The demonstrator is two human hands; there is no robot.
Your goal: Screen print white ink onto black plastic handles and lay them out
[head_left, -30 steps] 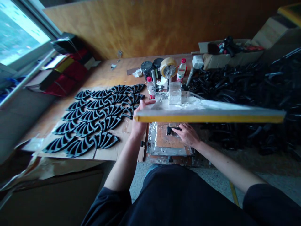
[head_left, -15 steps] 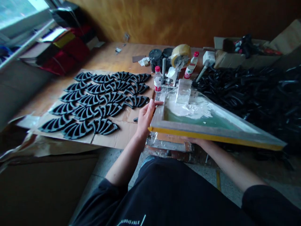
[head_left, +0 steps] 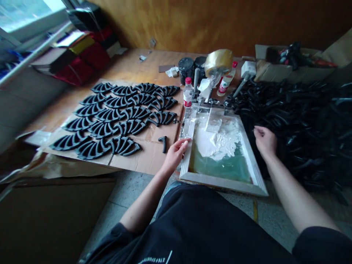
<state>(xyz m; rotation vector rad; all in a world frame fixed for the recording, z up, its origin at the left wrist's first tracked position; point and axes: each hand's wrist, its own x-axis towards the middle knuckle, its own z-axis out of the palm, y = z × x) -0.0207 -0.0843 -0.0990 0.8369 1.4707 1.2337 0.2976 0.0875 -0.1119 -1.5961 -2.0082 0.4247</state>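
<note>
My left hand (head_left: 176,153) is closed on the left rail of a screen-printing frame (head_left: 228,185), thumb and fingers at its edge. The frame lies low over the table edge, its green mesh (head_left: 222,167) partly covered with white paste (head_left: 220,143). A pale block-shaped squeegee (head_left: 214,119) stands in the paste at the far end. My right hand (head_left: 265,141) hovers right of the frame, fingers curled together, with nothing visible in them. A single black curved handle-like piece (head_left: 164,143) lies on the cardboard just left of my left hand.
Rows of black curved pieces (head_left: 107,113) lie on cardboard (head_left: 151,163) to the left. A big heap of black pieces (head_left: 297,121) fills the right side. Behind the frame stand a red-capped bottle (head_left: 187,93), another bottle (head_left: 225,82), dark tubs (head_left: 186,69) and a tape roll (head_left: 218,62).
The screen frame has come down from a raised tilt. My right hand has moved out from beneath it to its right side. My left hand has lowered along with the frame.
</note>
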